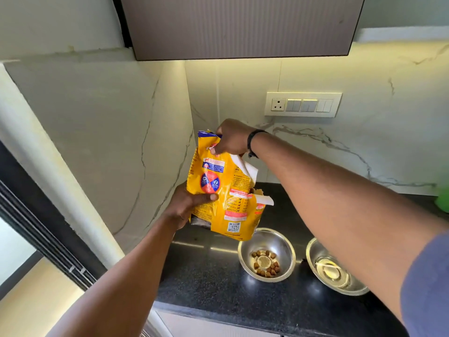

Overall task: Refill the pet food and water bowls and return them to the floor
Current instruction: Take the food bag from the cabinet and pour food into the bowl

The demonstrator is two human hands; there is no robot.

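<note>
A yellow pet food bag [226,190] is held in the air above the black counter [206,276], its torn corner hanging toward the right. My left hand [187,205] grips the bag's lower left side. My right hand [230,139] pinches the bag's top edge. Just below the bag stands a steel food bowl [267,242] with several brown kibble pieces [267,266] ringed around its bottom. To its right sits a second steel bowl [323,266], partly hidden by my right arm; it looks to hold a little clear water.
Marble-look walls close in the counter's left and back sides. A switch panel [302,104] is on the back wall, a cabinet [243,25] overhangs above, and something green [443,200] shows at the far right edge. The counter's front edge runs near the bowls.
</note>
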